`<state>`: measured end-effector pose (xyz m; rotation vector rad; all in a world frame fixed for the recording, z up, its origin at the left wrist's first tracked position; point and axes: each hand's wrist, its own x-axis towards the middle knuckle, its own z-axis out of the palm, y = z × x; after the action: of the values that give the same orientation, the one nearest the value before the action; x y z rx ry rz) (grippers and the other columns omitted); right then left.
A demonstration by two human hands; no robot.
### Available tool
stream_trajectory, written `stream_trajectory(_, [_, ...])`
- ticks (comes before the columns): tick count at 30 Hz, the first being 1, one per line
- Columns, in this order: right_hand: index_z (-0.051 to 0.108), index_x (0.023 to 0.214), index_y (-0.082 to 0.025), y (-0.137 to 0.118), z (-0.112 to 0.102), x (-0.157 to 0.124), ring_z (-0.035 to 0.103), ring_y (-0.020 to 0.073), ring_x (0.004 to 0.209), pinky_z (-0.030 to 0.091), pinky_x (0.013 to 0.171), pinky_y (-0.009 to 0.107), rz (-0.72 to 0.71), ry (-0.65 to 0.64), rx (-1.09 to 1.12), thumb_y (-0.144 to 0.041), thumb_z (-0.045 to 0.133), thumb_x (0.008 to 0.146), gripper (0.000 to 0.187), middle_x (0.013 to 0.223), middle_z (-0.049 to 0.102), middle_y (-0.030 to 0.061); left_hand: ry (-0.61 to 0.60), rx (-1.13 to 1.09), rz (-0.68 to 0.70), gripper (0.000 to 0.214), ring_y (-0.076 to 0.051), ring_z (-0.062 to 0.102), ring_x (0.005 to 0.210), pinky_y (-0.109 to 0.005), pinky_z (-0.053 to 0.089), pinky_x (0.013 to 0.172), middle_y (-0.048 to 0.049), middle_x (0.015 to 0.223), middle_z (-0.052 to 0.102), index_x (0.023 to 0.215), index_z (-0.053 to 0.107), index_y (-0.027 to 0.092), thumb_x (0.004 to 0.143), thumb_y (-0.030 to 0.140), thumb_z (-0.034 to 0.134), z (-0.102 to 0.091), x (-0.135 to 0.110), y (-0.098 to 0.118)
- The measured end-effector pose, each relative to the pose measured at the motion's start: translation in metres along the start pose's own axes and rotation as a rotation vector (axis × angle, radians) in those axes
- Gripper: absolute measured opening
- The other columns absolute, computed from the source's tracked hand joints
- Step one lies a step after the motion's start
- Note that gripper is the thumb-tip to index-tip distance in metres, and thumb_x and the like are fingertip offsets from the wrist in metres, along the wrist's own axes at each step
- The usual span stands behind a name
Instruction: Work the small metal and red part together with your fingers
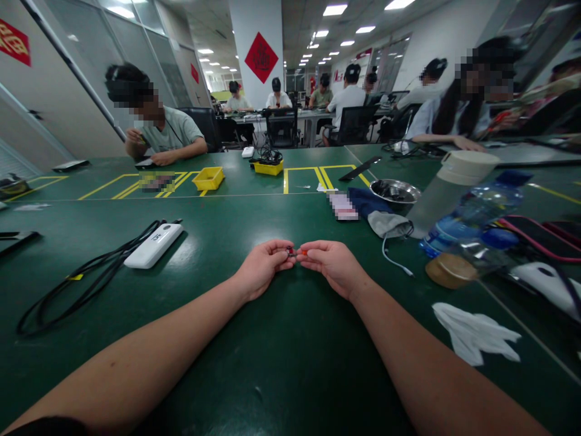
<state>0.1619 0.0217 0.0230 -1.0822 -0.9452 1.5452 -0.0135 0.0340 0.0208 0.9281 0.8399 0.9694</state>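
Just above the green table, my left hand and my right hand meet with fingertips nearly touching. Thumb and fingers of the left are pinched on a small red and dark part. A small orange-red piece shows between the pinched fingertips of the right. Both pieces are too small and too covered by the fingers to name their kind. Whether the two are joined I cannot tell.
To the left lie a white power bank and a looped black cable. On the right stand a clear bottle, a tumbler and a metal bowl, with white tissue nearer. Yellow trays sit farther back, and several people work around.
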Motion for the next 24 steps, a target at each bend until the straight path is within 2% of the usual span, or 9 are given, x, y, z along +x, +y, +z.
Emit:
stream_trajectory(3, [0.069,0.082,-0.013,0.0013,-0.001,0.0002,0.07,0.0184,0.082,0.056,0.085,0.037,-0.025,0.0,-0.017,-0.011,0.069,0.071,0.011,0.088,0.071,0.0102,0.015,0.022,0.002,0.02,-0.008,0.066,0.067,-0.017,0.056,0.067,-0.0084,0.087,0.068,0.101,0.065,0.011,0.081,0.005,0.06,-0.0014,0.0008,-0.0006])
stream_trajectory(10, [0.067,0.08,-0.015,0.0044,0.0035,-0.0018,0.068,0.0155,0.074,0.055,0.078,0.033,-0.08,-0.031,-0.038,-0.02,0.077,0.066,0.019,0.079,0.07,0.005,-0.029,0.064,-0.018,0.023,-0.008,0.065,0.065,-0.017,0.055,0.065,-0.0088,0.086,0.069,0.104,0.065,0.01,0.081,0.006,0.06,-0.0023,0.0012,-0.0017])
stream_trajectory(17, [0.069,0.08,-0.014,0.0055,0.0026,0.0013,0.068,0.0174,0.076,0.055,0.079,0.035,-0.031,-0.053,0.039,-0.025,0.067,0.078,0.012,0.081,0.071,0.0088,-0.023,0.032,-0.038,0.022,-0.01,0.067,0.067,-0.02,0.056,0.07,-0.0111,0.086,0.071,0.103,0.065,0.009,0.082,0.005,0.058,-0.0014,0.0001,-0.0018])
stream_trajectory(24, [0.069,0.079,-0.013,0.0045,0.0025,0.0021,0.069,0.0183,0.076,0.055,0.081,0.036,-0.021,-0.028,0.027,-0.014,0.063,0.075,0.008,0.078,0.071,0.0094,-0.013,0.001,-0.044,0.023,-0.011,0.068,0.07,-0.022,0.056,0.072,-0.0134,0.088,0.071,0.104,0.064,0.007,0.083,0.005,0.056,0.0007,-0.001,0.0009])
